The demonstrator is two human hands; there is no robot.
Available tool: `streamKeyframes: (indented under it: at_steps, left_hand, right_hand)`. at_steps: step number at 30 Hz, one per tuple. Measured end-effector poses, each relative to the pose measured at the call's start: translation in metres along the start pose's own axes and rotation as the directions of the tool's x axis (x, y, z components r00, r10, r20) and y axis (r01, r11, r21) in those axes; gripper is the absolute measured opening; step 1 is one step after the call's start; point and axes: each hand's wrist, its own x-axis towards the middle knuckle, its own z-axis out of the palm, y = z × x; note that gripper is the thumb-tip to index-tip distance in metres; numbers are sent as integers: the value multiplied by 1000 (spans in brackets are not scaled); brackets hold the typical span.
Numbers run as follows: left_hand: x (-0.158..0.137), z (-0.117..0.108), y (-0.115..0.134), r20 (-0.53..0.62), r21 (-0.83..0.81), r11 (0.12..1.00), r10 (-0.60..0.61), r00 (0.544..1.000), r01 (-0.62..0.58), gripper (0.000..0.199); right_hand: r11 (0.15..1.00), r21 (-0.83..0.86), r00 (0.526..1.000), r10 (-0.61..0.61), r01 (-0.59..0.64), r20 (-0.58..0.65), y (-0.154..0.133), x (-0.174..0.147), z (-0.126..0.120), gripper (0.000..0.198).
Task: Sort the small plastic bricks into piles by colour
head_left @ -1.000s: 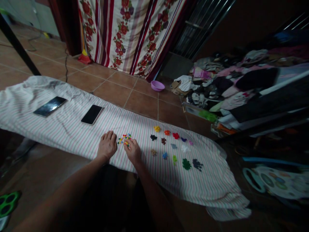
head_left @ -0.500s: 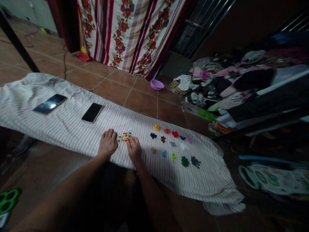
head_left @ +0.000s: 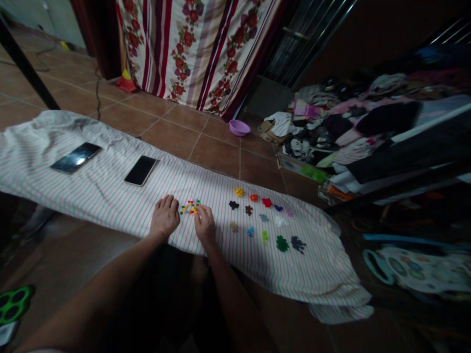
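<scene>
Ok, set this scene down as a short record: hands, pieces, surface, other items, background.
Left hand: palm down on the cloth, left of the mixed pieces
Right hand: fingertips at the right edge of the mixed pieces; any grip too small to tell
Mixed pieces: tiny, multicoloured, between the hands
Sorted piles: by colour, right of the right hand, including yellow pile and dark green pile
Surface: striped cloth
Other items: two dark-screened devices, left
Background: purple basin, floral curtain
</scene>
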Motion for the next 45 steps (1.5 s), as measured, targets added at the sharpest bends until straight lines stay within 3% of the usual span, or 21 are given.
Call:
streamKeyframes:
  at_steps: [9,14,23,27,34,41,45]
  left_hand:
    - [1,-2,1,14,24,1000,6,1000,-7,31]
    - [1,-2,1,-2,34,999,5,1000,-4,31]
    - [0,-2,1,21,37,999,3,1000,-4,32]
    - [0,-1,1,17,51,999,13,1000,-13,31]
    - [0,0,0,18,91,996,17,1000,-19,30]
    - [0,0,-1,12,100,994,31,999,-32,29]
    - [0,0,-1,5,121,992,34,999,-34,28]
  right_hand:
    - [997,3,987,75,-75,-142,11,7,3,33]
    - [986,-29,985,164,-166,-58,19,25,2,26]
    - [974,-219,992,86,-64,92,8,28,-1,27]
    - [966,-248,989,107,-79,102,3,30,-1,21]
    - [978,-161,988,145,-133,62,8,26,0,12]
    - [989,88,992,118,-115,-35,11,22,-2,9]
    - [974,161,985,167,-156,-53,14,19,-2,13]
